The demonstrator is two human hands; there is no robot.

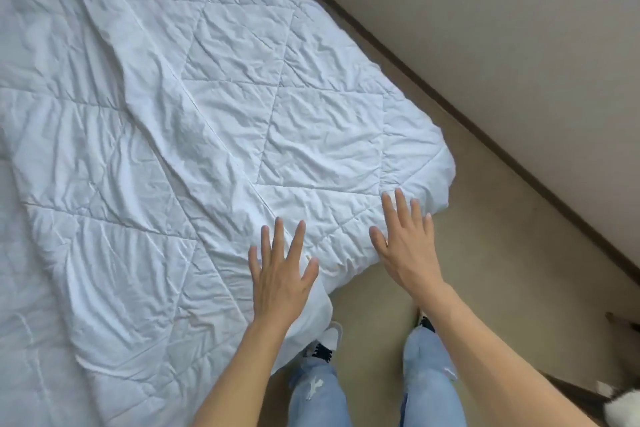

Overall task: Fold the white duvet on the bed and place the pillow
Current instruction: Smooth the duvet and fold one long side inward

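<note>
The white quilted duvet (214, 121) lies spread and wrinkled over the bed, filling the left and middle of the head view. A raised fold runs diagonally across it from upper left toward the near edge. My left hand (280, 274) is flat, fingers spread, over the duvet's near edge. My right hand (405, 239) is also flat with straight fingers, at the duvet's near right corner, partly over the floor. Neither hand grips the fabric. No pillow is in view.
Beige floor (467, 218) runs between the bed and a light wall (502, 28) with a dark baseboard on the right. My legs in blue jeans and sneakers (329, 340) stand at the bed's edge. A furry white and dark shape (620, 402) sits at the bottom right.
</note>
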